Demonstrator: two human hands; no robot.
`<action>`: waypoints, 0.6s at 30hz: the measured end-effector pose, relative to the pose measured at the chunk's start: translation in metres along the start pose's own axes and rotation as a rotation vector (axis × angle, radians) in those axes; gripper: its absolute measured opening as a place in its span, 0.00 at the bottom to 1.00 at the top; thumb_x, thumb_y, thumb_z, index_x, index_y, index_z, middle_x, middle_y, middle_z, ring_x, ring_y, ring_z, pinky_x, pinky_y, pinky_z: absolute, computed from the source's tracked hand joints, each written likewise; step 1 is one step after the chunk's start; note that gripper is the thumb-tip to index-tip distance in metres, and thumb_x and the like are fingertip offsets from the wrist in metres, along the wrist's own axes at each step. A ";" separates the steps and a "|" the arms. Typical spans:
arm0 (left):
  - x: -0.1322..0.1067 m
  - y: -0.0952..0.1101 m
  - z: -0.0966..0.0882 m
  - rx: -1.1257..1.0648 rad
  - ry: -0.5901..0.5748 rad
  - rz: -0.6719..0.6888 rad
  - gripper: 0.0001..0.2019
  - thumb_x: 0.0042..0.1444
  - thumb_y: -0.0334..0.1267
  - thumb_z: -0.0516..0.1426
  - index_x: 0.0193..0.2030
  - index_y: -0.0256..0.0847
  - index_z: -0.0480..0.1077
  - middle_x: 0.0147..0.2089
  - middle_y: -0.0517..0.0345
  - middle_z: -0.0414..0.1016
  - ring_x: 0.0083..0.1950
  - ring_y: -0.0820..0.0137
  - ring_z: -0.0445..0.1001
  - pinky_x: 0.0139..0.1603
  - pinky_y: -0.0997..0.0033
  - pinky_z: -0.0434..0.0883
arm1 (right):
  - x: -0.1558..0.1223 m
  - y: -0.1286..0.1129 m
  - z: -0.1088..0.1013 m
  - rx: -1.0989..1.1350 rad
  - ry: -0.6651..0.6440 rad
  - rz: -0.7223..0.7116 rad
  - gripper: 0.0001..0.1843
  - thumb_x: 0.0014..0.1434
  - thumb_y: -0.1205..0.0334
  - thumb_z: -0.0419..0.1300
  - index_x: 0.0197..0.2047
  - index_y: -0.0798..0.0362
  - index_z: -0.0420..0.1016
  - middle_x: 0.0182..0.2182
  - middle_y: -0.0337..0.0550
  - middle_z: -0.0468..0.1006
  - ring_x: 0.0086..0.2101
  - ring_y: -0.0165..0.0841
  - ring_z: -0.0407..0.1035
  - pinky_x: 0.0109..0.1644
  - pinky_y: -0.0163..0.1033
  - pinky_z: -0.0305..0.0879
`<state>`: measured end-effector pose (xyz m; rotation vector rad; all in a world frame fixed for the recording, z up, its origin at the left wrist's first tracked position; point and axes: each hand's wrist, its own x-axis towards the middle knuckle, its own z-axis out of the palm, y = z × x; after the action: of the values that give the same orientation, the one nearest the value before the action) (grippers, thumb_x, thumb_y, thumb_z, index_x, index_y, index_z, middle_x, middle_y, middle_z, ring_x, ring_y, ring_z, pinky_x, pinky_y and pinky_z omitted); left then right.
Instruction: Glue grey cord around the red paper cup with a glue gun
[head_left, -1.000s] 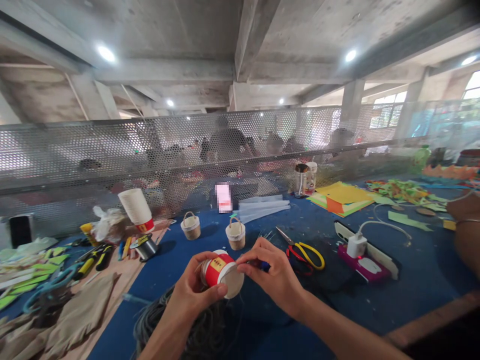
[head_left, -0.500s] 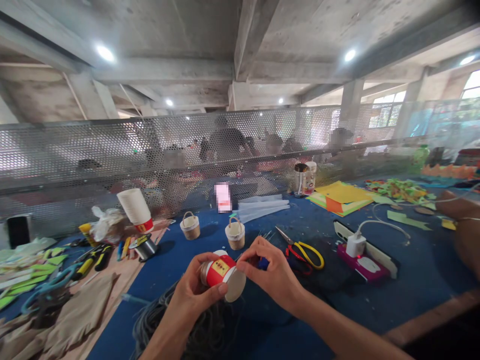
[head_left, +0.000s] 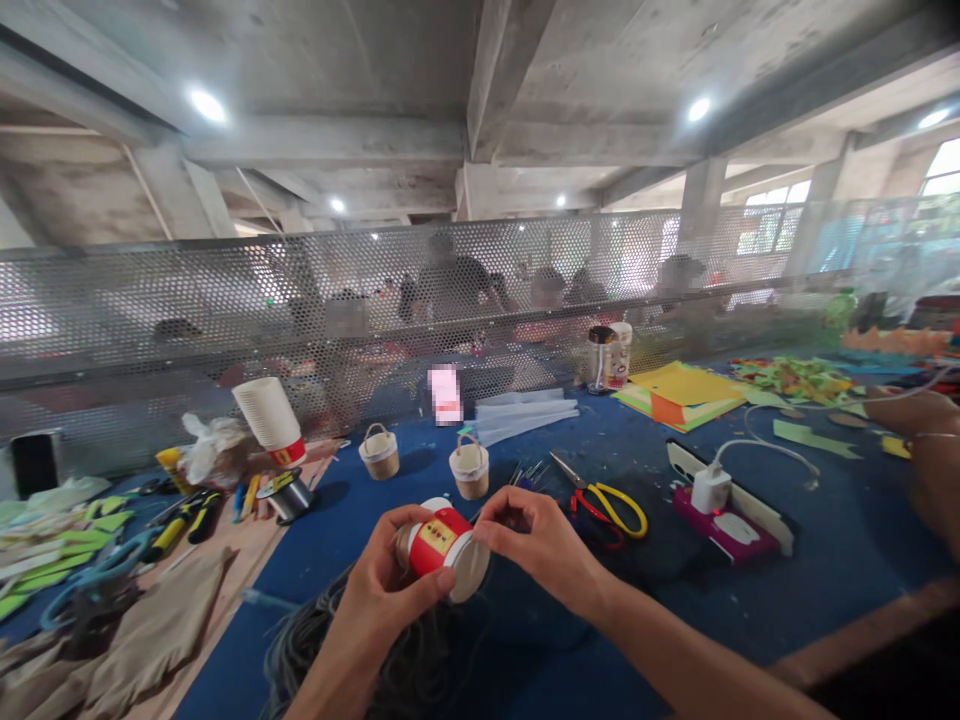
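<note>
A red and white paper cup [head_left: 441, 541] lies tilted in my left hand [head_left: 390, 572], whose fingers and thumb wrap its side. Its pale round end faces to the right and toward me. My right hand [head_left: 546, 538] pinches at the edge of that end, thumb against forefinger; what sits between the fingertips is too small to make out. Just beyond my hands stand two small handled baskets, one to the left [head_left: 381, 455] and one nearer the middle [head_left: 470, 470]. Dark grey cord [head_left: 315, 640] lies in a loose coil below the cup.
Yellow-red handled pliers [head_left: 600, 495] lie right of my right hand. Farther right, a phone leans by a purple power block [head_left: 724, 535] with a cable. Stacked paper cups [head_left: 266, 410], a wire spool [head_left: 289, 495] and scissors [head_left: 112, 570] are at left. A perforated screen [head_left: 360, 330] stands behind.
The cup has turned slightly in my left hand and its round end has shifted a little. My right hand has moved slightly, with its fingers drawn closer at the cup's edge.
</note>
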<state>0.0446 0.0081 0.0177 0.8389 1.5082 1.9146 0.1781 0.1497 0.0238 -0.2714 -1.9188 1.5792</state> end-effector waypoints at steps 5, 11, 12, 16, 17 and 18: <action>0.000 -0.001 0.001 -0.025 0.015 -0.004 0.32 0.33 0.40 0.74 0.45 0.44 0.67 0.36 0.56 0.82 0.33 0.65 0.77 0.34 0.69 0.74 | 0.002 0.002 0.000 0.115 -0.016 0.069 0.09 0.57 0.57 0.66 0.33 0.54 0.77 0.27 0.35 0.74 0.29 0.29 0.67 0.35 0.33 0.62; 0.004 -0.004 -0.002 -0.102 0.046 -0.067 0.32 0.32 0.41 0.75 0.45 0.44 0.68 0.35 0.57 0.82 0.31 0.65 0.78 0.32 0.70 0.74 | -0.001 -0.002 0.002 -0.005 0.047 -0.036 0.07 0.59 0.59 0.65 0.34 0.54 0.78 0.28 0.36 0.77 0.31 0.30 0.69 0.37 0.34 0.65; 0.005 -0.005 -0.002 -0.119 0.045 -0.073 0.32 0.32 0.41 0.75 0.45 0.44 0.68 0.34 0.57 0.82 0.30 0.66 0.78 0.31 0.71 0.74 | -0.002 -0.002 0.003 -0.059 0.072 -0.082 0.06 0.60 0.60 0.65 0.34 0.53 0.79 0.30 0.37 0.78 0.32 0.31 0.70 0.38 0.34 0.65; 0.008 -0.009 -0.006 -0.181 0.028 -0.088 0.32 0.32 0.42 0.75 0.45 0.44 0.67 0.32 0.58 0.82 0.27 0.68 0.78 0.27 0.74 0.72 | -0.005 0.003 0.005 -0.281 0.132 -0.284 0.04 0.63 0.62 0.63 0.37 0.50 0.81 0.34 0.39 0.80 0.36 0.33 0.74 0.42 0.36 0.67; 0.009 -0.010 -0.006 -0.184 0.027 -0.095 0.32 0.33 0.42 0.75 0.45 0.44 0.67 0.32 0.59 0.82 0.27 0.68 0.78 0.27 0.74 0.72 | -0.006 0.005 0.005 -0.342 0.150 -0.342 0.04 0.64 0.62 0.63 0.38 0.49 0.81 0.34 0.39 0.81 0.37 0.34 0.74 0.44 0.38 0.67; 0.008 -0.010 -0.006 -0.183 0.025 -0.105 0.32 0.34 0.42 0.75 0.46 0.44 0.66 0.32 0.59 0.82 0.28 0.68 0.78 0.26 0.75 0.71 | -0.007 0.007 0.005 -0.406 0.164 -0.401 0.04 0.64 0.62 0.63 0.39 0.49 0.81 0.35 0.40 0.82 0.38 0.34 0.74 0.46 0.40 0.66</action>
<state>0.0347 0.0126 0.0081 0.6447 1.3392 1.9568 0.1793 0.1441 0.0145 -0.1630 -1.9987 0.8795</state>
